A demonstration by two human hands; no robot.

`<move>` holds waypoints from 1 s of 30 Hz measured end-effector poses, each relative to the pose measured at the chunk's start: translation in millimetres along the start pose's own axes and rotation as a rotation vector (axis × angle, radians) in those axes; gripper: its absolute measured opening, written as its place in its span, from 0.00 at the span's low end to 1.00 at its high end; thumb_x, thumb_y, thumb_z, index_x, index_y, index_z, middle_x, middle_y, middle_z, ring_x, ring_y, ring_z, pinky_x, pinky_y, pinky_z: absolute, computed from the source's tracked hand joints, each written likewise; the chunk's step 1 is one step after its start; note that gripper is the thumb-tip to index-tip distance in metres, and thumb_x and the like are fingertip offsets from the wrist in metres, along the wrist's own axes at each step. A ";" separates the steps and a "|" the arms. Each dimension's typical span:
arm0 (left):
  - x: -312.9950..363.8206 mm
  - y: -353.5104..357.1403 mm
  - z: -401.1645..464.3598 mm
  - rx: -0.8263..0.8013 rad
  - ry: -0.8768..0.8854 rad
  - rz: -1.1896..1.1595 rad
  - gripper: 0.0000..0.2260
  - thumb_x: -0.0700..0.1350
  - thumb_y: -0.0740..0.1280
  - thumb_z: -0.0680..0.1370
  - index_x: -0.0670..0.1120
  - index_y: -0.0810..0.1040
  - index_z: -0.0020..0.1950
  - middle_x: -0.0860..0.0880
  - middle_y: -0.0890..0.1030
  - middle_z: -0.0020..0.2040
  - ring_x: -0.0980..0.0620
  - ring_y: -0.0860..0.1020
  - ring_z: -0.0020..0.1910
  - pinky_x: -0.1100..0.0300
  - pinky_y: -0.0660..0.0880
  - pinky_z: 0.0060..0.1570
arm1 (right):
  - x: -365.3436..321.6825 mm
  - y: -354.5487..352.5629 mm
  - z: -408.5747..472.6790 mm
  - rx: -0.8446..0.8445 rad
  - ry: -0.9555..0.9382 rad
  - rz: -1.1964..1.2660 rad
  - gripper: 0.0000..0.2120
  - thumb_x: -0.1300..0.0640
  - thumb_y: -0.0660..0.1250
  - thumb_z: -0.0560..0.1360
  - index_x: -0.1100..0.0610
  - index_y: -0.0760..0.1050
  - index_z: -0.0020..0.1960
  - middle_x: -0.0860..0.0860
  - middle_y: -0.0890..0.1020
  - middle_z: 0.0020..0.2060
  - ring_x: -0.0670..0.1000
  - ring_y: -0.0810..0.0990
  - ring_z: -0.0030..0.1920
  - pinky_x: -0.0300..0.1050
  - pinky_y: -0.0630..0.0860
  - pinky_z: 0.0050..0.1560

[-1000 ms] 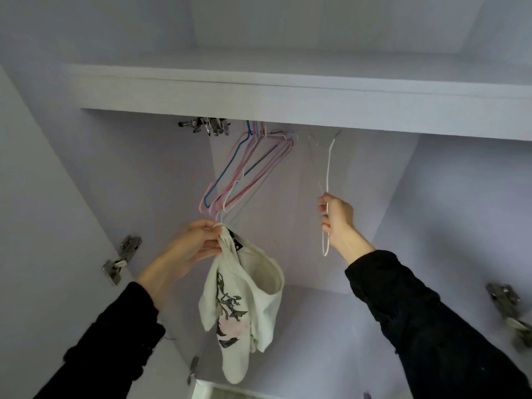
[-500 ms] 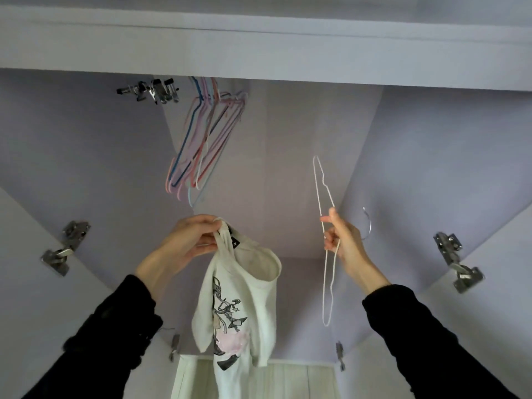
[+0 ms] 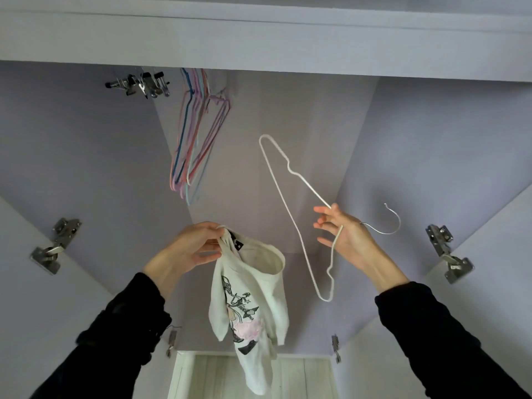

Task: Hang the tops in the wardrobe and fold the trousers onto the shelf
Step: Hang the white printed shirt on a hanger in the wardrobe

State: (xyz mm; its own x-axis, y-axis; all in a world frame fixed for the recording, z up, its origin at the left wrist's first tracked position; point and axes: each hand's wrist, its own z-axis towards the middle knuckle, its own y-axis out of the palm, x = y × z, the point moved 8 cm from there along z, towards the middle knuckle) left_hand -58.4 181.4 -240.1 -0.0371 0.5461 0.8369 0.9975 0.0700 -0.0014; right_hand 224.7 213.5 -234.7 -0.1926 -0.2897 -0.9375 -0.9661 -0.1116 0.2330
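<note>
At centre frame the left hand (image 3: 190, 249) pinches the white top (image 3: 250, 295) by its collar, while the right hand (image 3: 345, 234) loosely grips the white hanger (image 3: 290, 203), fingers half spread. She'd do best to feed one hanger shoulder through the neck opening first.

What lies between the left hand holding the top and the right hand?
In the head view, only the white hanger's long bar, held by the right hand; left hand grips the top.

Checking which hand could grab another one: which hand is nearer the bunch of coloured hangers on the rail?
Left. The left hand, gripping the white top, is just below the coloured hangers. The right hand, holding the white hanger, is farther off, down to their right.
</note>
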 end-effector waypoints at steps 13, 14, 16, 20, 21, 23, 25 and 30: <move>24.8 23.6 -21.1 -0.204 0.090 0.001 0.07 0.37 0.61 0.78 0.46 0.75 0.43 0.48 0.77 0.39 0.51 0.74 0.40 0.57 0.72 0.47 | -41.9 55.6 -2.3 -0.153 -0.197 0.676 0.16 0.49 0.81 0.53 0.55 0.77 0.30 0.49 0.63 0.17 0.49 0.73 0.31 0.65 0.73 0.56; 27.5 20.7 -23.4 -0.218 0.098 -0.022 0.06 0.37 0.62 0.77 0.46 0.75 0.43 0.48 0.76 0.39 0.51 0.73 0.39 0.57 0.71 0.46 | -40.3 59.0 -0.6 -0.172 -0.196 0.670 0.15 0.48 0.81 0.54 0.55 0.77 0.29 0.48 0.62 0.16 0.48 0.73 0.30 0.64 0.74 0.56; 31.2 12.5 -26.5 -0.229 0.100 -0.079 0.05 0.37 0.63 0.74 0.46 0.76 0.43 0.47 0.76 0.38 0.51 0.71 0.38 0.56 0.71 0.44 | -37.3 65.2 2.0 -0.203 -0.191 0.649 0.15 0.48 0.80 0.55 0.54 0.76 0.27 0.48 0.62 0.15 0.47 0.72 0.30 0.63 0.73 0.57; 32.6 -0.1 -32.5 -0.234 0.074 -0.101 0.03 0.39 0.64 0.71 0.45 0.74 0.43 0.48 0.74 0.34 0.53 0.69 0.26 0.59 0.71 0.35 | -35.9 67.4 5.2 -0.166 -0.196 0.688 0.16 0.49 0.80 0.53 0.54 0.74 0.26 0.48 0.60 0.14 0.47 0.69 0.28 0.63 0.73 0.58; 31.3 -4.8 -31.1 -0.225 0.069 -0.099 0.04 0.40 0.64 0.70 0.45 0.74 0.43 0.47 0.74 0.34 0.52 0.67 0.26 0.58 0.71 0.36 | -36.9 66.2 5.7 -0.146 -0.203 0.708 0.16 0.49 0.80 0.52 0.54 0.74 0.27 0.48 0.60 0.14 0.47 0.69 0.28 0.63 0.73 0.58; 27.2 -11.5 -29.0 -0.205 0.051 -0.088 0.05 0.40 0.65 0.70 0.45 0.75 0.45 0.45 0.75 0.39 0.49 0.71 0.33 0.55 0.72 0.40 | -39.8 64.5 5.8 -0.127 -0.220 0.726 0.16 0.49 0.80 0.52 0.55 0.75 0.27 0.48 0.59 0.14 0.47 0.68 0.27 0.62 0.73 0.57; 23.7 -12.4 -28.3 -0.206 0.036 -0.070 0.06 0.41 0.66 0.69 0.46 0.75 0.46 0.44 0.74 0.43 0.46 0.70 0.41 0.54 0.72 0.43 | -38.4 65.9 5.8 -0.108 -0.210 0.686 0.15 0.49 0.79 0.52 0.55 0.75 0.27 0.48 0.59 0.14 0.47 0.68 0.27 0.61 0.74 0.58; 33.0 -11.4 -31.3 -0.212 0.050 -0.091 0.15 0.43 0.68 0.67 0.44 0.75 0.52 0.41 0.72 0.53 0.43 0.66 0.52 0.51 0.72 0.47 | 2.8 80.7 9.1 -0.189 -0.042 0.441 0.16 0.48 0.80 0.53 0.58 0.79 0.28 0.48 0.60 0.15 0.47 0.69 0.25 0.58 0.74 0.55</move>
State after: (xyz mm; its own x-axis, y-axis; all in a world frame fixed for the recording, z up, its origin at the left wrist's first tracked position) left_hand -69.2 172.5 -195.4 -0.1296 0.5027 0.8547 0.9807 -0.0625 0.1855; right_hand 144.7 212.3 -220.9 -0.5878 -0.3097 -0.7474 -0.7430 -0.1590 0.6501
